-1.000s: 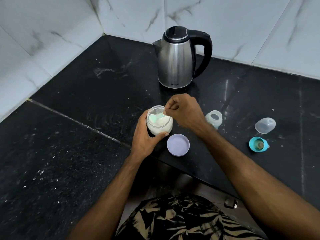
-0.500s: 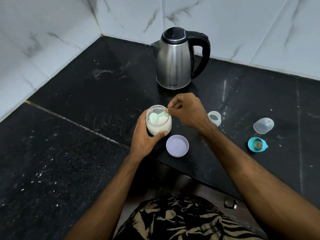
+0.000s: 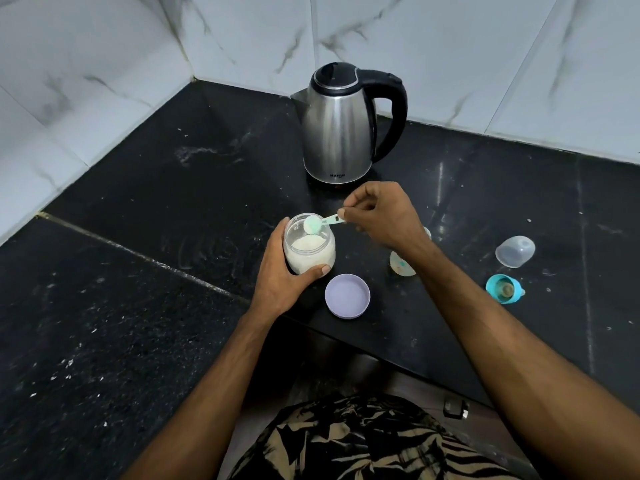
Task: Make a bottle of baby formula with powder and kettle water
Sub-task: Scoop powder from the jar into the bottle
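Clear plastic and round-bodied, the powder jar (image 3: pixel 309 249) stands open on the black counter (image 3: pixel 138 271), roughly half full of pale, fine-grained formula. The left hand (image 3: pixel 281 271) wraps its side, thumb curled across the front wall and fingers round the back. Above the jar's mouth sits a small mint-green scoop (image 3: pixel 313 224), its round bowl heaped with white powder; the right hand (image 3: pixel 377 216) pinches the flat end of its handle between thumb and forefinger, the other fingers curled in. Just in front of the jar lies its lilac lid (image 3: pixel 347 296), a smooth shallow disc, inner side up. Partly hidden behind the right wrist stands the translucent baby bottle (image 3: pixel 401 266), with small teal markings on its wall. Further right, apart from each other, lie a frosted dome-shaped cap (image 3: pixel 515 251) on its side and a teal collar ring with nipple (image 3: pixel 504 288). Behind the hands stands a brushed-steel kettle (image 3: pixel 341 126) with glossy black lid and handle. Speckled and dusty, the polished stone meets white veined marble tiles (image 3: pixel 104 64) at the corner.
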Demonstrator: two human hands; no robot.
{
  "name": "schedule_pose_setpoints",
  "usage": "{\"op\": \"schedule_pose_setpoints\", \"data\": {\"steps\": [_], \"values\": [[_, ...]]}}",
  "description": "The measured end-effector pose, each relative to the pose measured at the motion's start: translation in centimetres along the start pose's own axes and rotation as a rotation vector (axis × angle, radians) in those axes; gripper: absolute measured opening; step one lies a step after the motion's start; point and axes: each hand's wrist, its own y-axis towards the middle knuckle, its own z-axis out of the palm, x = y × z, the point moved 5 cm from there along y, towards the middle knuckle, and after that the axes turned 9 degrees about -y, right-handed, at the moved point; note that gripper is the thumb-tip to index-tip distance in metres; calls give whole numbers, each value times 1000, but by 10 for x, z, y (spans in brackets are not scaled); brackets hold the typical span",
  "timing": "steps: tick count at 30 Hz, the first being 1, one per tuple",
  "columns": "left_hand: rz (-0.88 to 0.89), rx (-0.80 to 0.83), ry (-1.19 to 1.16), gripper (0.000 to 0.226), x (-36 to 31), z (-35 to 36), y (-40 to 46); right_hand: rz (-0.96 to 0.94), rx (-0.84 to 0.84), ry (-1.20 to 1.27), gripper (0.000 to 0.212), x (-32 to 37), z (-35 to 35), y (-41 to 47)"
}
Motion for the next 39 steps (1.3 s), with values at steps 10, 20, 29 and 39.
{"op": "schedule_pose_setpoints", "data": {"steps": [10, 20, 29, 39], "values": [[114, -31, 10, 101, -32, -2, 13, 22, -75, 87, 14, -9, -31, -6], [284, -41, -24, 96, -81, 28, 10, 97, -184, 169, 18, -31, -70, -21], [309, 97, -114, 95, -88, 84, 5, 162, -261, 204, 25, -54, -101, -41], [155, 147, -102, 89, -48, 131, 6, 236, -299, 179, 24, -82, -116, -56]]}}
